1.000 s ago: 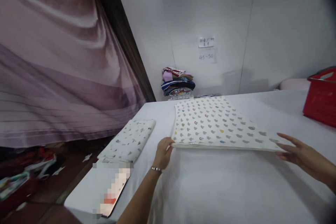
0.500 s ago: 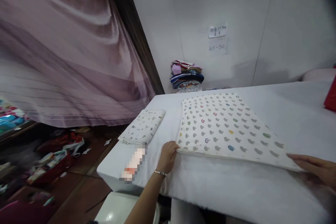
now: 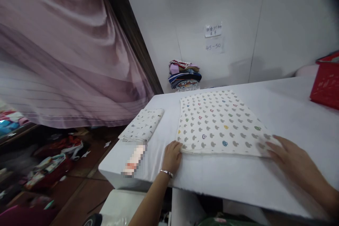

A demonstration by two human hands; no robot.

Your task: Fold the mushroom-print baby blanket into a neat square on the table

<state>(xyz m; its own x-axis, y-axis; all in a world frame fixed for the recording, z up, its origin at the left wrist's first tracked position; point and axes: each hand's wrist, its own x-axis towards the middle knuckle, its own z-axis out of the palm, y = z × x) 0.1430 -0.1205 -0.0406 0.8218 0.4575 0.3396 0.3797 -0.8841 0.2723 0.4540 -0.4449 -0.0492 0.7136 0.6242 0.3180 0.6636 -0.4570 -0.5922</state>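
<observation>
On the white table [image 3: 288, 109] lies a printed cloth [image 3: 214, 123]; your left hand [image 3: 173, 156] touches its near-left corner, grip indiscernible; your right hand [image 3: 288, 157], fingers spread, touches the near-right.

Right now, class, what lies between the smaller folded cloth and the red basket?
The head view shows the mushroom-print cloth there, on the white table cover, with the left hand and right hand at its near corners.

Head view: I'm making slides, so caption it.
Left hand and right hand at near corners of printed cloth on white table.
</observation>
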